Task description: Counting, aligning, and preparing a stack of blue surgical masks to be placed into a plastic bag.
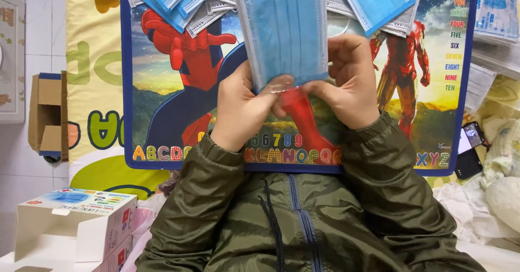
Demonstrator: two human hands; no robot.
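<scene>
Squarely between both hands — blue mask [284,28]

Colourful lap board [162,115] with cartoon superhero figures, alphabet letters along its lower edge, blue border, fills the centre. Loose blue and grey face masks [179,4] piled along its top edge, 11 to 1 o'clock. Open white cardboard box [76,220] with blue and red print at 8 o'clock, flap up. Small brown cardboard box [49,115] at 9 o'clock on the white tiled floor [16,191]. Yellow mat [92,44] with green shapes under the board, left side. Black phone [468,147] at 3 o'clock, just right of the board. Packs of masks in clear wrap [495,12] at 2 o'clock. White crumpled cloth [504,196] at 4 o'clock.
</scene>
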